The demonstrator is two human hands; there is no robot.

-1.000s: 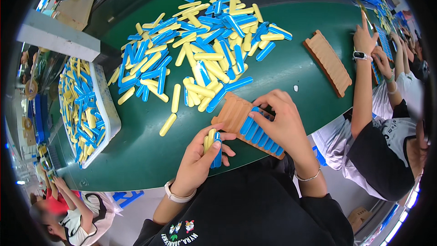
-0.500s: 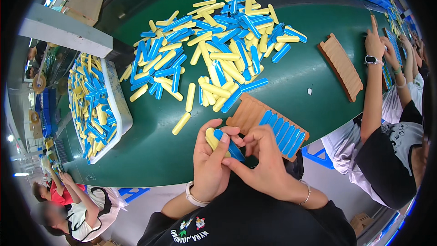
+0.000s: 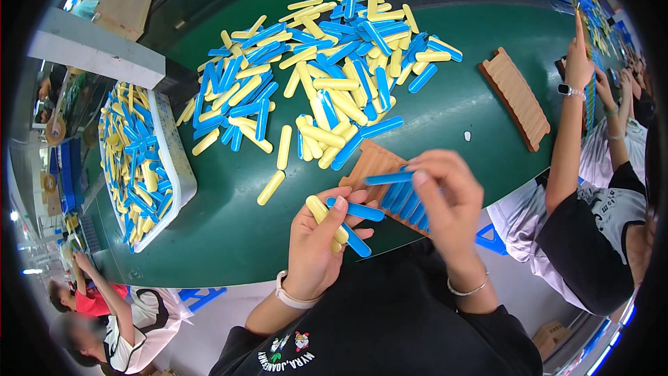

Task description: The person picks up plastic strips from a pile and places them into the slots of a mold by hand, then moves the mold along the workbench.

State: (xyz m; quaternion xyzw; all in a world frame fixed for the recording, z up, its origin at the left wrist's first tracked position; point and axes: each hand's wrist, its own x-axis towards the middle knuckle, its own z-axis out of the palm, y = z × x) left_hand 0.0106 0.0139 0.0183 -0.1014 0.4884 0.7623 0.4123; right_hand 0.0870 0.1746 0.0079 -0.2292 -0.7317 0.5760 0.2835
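Observation:
In my left hand point(image 3: 316, 244) are a few slim, round-ended strips: a yellow strip point(image 3: 319, 212) and blue strips point(image 3: 358, 242) fanned out between thumb and fingers. My right hand point(image 3: 449, 202) pinches a single blue strip point(image 3: 388, 178) by its right end. That strip hangs over the brown grooved tray point(image 3: 363, 164) just beyond my hands. Several blue strips point(image 3: 409, 203) lie side by side in the tray's right grooves, partly hidden by my right hand. The grooves at its left end are bare.
A big loose heap of blue and yellow strips point(image 3: 334, 83) covers the green table point(image 3: 229, 237) ahead. At left stands a white tub point(image 3: 182, 167) full of such strips. A second brown tray point(image 3: 515, 97) lies at right, near a co-worker's arm point(image 3: 572, 118). A small white scrap point(image 3: 467, 136) lies between.
My right hand has moved up and right, away from the left hand, carrying one blue strip. The strips in my left hand are now spread apart.

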